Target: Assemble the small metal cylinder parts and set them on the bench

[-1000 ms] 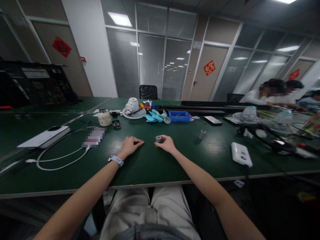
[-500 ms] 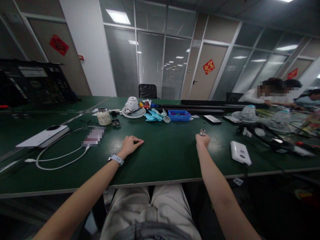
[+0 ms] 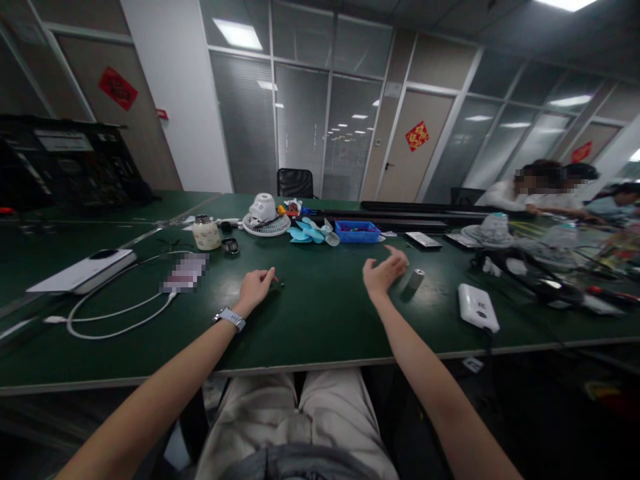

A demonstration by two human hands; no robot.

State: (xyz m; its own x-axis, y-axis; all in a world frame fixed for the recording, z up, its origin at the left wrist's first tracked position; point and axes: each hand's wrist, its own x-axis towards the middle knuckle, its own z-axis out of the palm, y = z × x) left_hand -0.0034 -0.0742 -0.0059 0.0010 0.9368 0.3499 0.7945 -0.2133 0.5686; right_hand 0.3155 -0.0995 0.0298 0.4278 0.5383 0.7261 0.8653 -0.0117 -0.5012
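My right hand (image 3: 383, 270) hovers just above the green table (image 3: 325, 320) with its fingers spread, holding nothing. A small grey metal cylinder (image 3: 415, 278) stands on the table right beside it. My left hand (image 3: 254, 288), with a watch on the wrist, rests on the table left of centre. Its fingers are pinched on something thin with a reddish tip that I cannot make out. A tiny dark piece (image 3: 281, 285) lies just off its fingertips.
Further back stand a white fan grille and motor (image 3: 265, 217), light blue fan blades (image 3: 313, 233), a blue tray (image 3: 357, 231) and a small jar (image 3: 207, 233). A white power bank (image 3: 479, 307) lies right, a white device (image 3: 83, 270) and cable (image 3: 115, 313) left. People sit at the far right.
My right hand carried a grey cylinder from the middle of the table to the right, let it go and opened. My left hand went from lying flat to a pinch.
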